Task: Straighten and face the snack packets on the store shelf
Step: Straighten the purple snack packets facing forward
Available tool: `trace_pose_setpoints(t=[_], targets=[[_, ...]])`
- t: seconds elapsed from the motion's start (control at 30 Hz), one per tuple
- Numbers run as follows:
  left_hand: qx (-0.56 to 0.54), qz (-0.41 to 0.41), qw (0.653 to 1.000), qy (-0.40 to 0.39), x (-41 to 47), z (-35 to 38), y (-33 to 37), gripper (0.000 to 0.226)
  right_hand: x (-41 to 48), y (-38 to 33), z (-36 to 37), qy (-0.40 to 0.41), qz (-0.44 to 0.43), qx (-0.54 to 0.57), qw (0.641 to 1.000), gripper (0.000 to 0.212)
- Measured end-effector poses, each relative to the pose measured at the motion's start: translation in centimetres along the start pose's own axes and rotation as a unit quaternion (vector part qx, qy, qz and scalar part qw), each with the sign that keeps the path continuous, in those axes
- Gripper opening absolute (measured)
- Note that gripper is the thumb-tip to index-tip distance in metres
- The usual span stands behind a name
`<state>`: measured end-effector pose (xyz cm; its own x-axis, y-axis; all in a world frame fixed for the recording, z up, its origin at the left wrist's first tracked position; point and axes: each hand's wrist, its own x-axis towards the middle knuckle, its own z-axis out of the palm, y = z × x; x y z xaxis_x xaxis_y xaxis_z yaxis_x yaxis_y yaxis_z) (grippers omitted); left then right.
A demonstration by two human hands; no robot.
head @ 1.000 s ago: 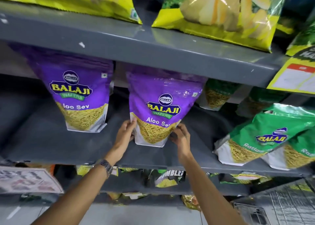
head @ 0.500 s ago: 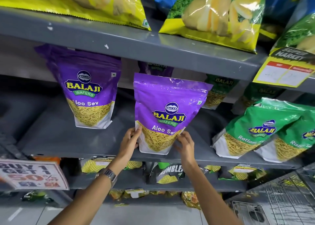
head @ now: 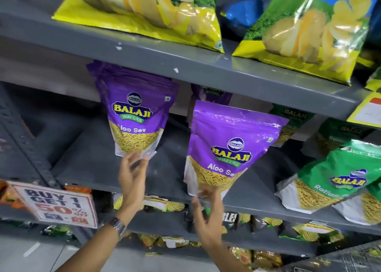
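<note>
Two purple Aloo Sev packets stand on the grey middle shelf (head: 99, 168). The left purple packet (head: 136, 115) faces out, and my left hand (head: 132, 175) reaches up to its bottom edge with fingers spread, fingertips at the packet's base. The right purple packet (head: 231, 148) stands near the shelf's front edge, tilted slightly. My right hand (head: 206, 208) is just below its bottom, fingers apart and blurred, holding nothing. More purple packets (head: 210, 94) stand behind it.
Green Ratlami Sev packets (head: 338, 177) lean at the right. Yellow chip bags (head: 156, 10) lie on the shelf above. A "Buy 1 Get 1" sign (head: 59, 208) hangs at the lower left. Several small packets (head: 268, 224) fill the shelf below.
Both hands let go of the right purple packet. My left hand moved left and up to the left packet's base. My right hand dropped slightly below the right packet.
</note>
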<state>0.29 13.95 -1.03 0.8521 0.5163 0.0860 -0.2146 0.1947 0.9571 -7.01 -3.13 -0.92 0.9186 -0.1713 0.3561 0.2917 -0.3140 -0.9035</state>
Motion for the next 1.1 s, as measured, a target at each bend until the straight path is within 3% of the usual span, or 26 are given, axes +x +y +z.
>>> trace_pose_setpoints(t=[0.07, 0.13, 0.3, 0.4, 0.5, 0.63, 0.73, 0.8, 0.93, 1.1], targets=[[0.012, 0.043, 0.997, 0.060, 2.8, -2.5, 0.7, 0.031, 1.5, -1.0, 3.6, -0.119, 0.035, 0.028, 0.992, 0.051], [0.036, 0.054, 0.995, 0.079, 5.5, -4.2, 1.2, 0.045, 4.1, -1.5, 7.2, -0.148, 0.090, 0.075, 0.982, 0.066], [0.098, -0.012, 0.993, -0.062, 10.6, -5.8, 2.5, 0.061, 10.6, -2.1, 12.9, -0.098, 0.155, 0.110, 0.977, 0.084], [0.062, -0.048, 0.981, -0.177, 12.0, -5.5, 3.0, 0.071, 13.1, -2.0, 13.7, -0.093, 0.159, 0.137, 0.973, 0.067], [0.047, -0.069, 0.985, -0.154, 12.5, -5.6, 2.2, 0.089, 13.9, -1.6, 13.8, -0.132, 0.137, 0.151, 0.970, 0.033], [0.062, -0.074, 0.985, -0.146, 11.7, -6.3, 2.0, 0.085, 13.1, -1.1, 13.5, -0.118, 0.138, 0.147, 0.972, 0.028], [0.067, -0.079, 0.988, -0.116, 10.5, -7.0, 1.3, 0.103, 11.8, -1.3, 12.8, -0.129, 0.135, 0.159, 0.969, 0.024], [0.057, -0.087, 0.990, -0.096, 9.7, -7.7, 0.9, 0.099, 10.9, -1.5, 12.1, -0.148, 0.131, 0.169, 0.966, 0.023], [0.037, -0.087, 0.992, -0.079, 7.8, -8.4, 1.1, 0.071, 9.1, -1.9, 11.0, -0.169, 0.130, 0.162, 0.964, 0.025], [0.036, -0.086, 0.993, -0.076, 6.4, -9.2, 1.3, 0.061, 7.5, -2.1, 10.3, -0.160, 0.134, 0.176, 0.962, 0.028]])
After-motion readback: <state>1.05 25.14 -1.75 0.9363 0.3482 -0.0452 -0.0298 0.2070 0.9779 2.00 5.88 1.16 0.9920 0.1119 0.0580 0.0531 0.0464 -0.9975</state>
